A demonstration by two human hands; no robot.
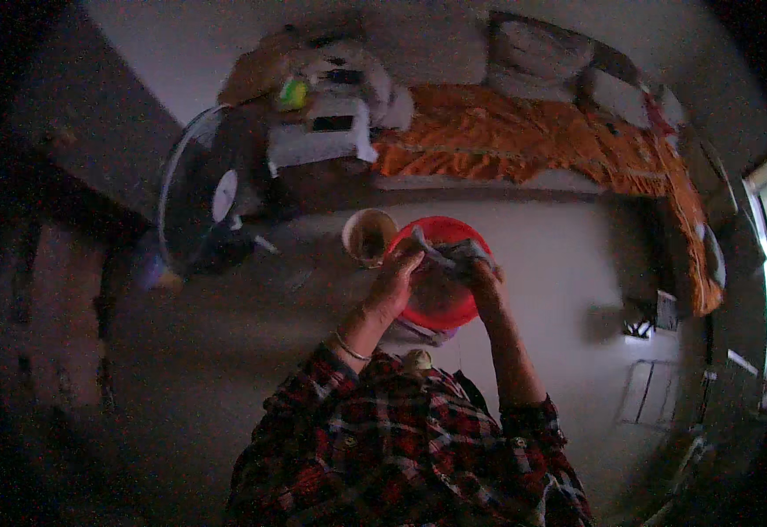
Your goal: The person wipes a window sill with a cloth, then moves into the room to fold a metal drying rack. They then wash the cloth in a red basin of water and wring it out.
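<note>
Held over the red basin [441,314] is a grey-blue cloth [455,251], stretched between my two hands. My left hand [396,279] grips its left end, with the fingers closed. At the other end my right hand [486,283] is closed round the bunched part, near the basin's right rim. The inside of the basin is dim, so what lies in it I cannot make out. Just left of the basin stands a pale round bucket [347,239] with something dark inside, too blurred to name.
A standing fan [224,195] is at the left. Behind it, a small table with a white cover [304,147] bears a dark flat object [333,124]. A sofa with an orange cover [489,132] runs along the back and right. A metal rack [650,393] stands at the right.
</note>
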